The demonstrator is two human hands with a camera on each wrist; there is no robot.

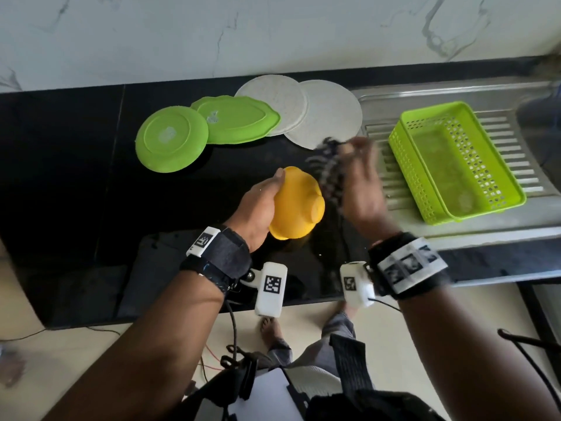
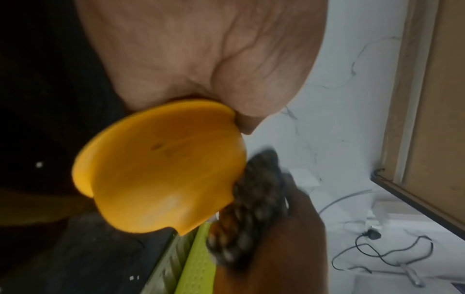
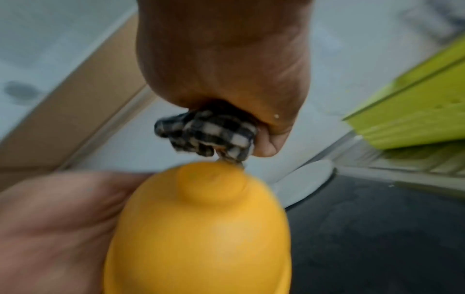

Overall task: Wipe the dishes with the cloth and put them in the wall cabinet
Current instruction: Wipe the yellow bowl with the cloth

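Note:
My left hand (image 1: pixel 261 205) grips a yellow bowl (image 1: pixel 297 203) above the black counter, its base turned toward the right. The bowl (image 2: pixel 161 169) fills the left wrist view, and its foot (image 3: pixel 211 179) points at the cloth in the right wrist view. My right hand (image 1: pixel 361 180) holds a bunched black-and-white checked cloth (image 1: pixel 329 171) against the bowl's base side. The cloth (image 3: pixel 208 135) sticks out of that fist, blurred. Two green plates (image 1: pixel 170 138) and two white plates (image 1: pixel 328 117) lie upside down on the counter behind.
A green perforated basket (image 1: pixel 455 162) stands on the steel drainboard (image 1: pixel 391 183) at the right. The black counter (image 1: pixel 76 177) runs left, with a marble wall (image 1: pixel 212 34) behind. Cables lie on the floor below.

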